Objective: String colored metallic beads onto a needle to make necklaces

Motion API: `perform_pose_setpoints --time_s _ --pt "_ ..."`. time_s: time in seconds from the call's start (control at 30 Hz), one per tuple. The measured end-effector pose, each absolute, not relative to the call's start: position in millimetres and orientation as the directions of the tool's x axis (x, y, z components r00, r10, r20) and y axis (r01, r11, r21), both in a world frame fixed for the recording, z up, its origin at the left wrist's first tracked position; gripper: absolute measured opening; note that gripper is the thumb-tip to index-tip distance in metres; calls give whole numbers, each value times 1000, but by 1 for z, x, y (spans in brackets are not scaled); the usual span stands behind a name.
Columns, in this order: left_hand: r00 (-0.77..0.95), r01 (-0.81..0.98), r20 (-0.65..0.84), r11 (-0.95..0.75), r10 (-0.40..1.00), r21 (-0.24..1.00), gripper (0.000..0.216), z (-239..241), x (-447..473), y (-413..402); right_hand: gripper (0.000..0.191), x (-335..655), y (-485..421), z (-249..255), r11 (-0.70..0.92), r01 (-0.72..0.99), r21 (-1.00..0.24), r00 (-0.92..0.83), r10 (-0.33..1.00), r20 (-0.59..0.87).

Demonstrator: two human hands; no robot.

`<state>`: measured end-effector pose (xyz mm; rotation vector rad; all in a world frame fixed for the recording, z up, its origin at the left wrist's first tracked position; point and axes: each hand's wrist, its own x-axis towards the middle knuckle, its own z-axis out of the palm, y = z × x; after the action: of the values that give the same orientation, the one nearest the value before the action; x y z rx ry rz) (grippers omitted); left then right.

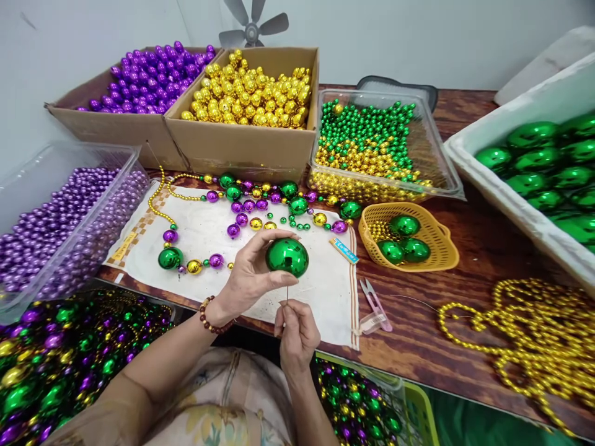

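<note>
My left hand (248, 272) grips a large shiny green ball (287, 257) between thumb and fingers, above a white cloth (209, 238). Just below it, my right hand (297, 331) pinches a thin needle (287, 296) whose tip points up into the underside of the ball. A partly strung strand of purple, gold and green beads (242, 207) curls over the cloth behind my hands.
Cardboard boxes of purple balls (149, 77) and gold balls (251, 93) stand at the back. Clear tubs hold purple beads (51, 223) and green-and-gold beads (367, 139). A yellow basket (432, 238) holds three green balls. Snips (374, 300), gold strands (534, 337), white tray (511, 198).
</note>
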<state>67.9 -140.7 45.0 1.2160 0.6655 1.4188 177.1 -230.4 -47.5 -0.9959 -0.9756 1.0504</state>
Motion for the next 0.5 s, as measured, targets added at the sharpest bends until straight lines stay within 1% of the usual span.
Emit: perform_pose_setpoints --time_s 0.17,0.3,0.5 --pt "92 -358 248 -201 964 912 52 45 68 -138 19 172 -230 -44 115 -234 -965 196 978 69" --pt "45 -335 227 -200 973 921 52 47 72 -139 22 166 -227 -44 67 -234 -970 157 987 30" --pt "-38 -307 284 -281 958 909 54 44 75 -139 23 165 -222 -41 31 -306 -952 179 983 -26"
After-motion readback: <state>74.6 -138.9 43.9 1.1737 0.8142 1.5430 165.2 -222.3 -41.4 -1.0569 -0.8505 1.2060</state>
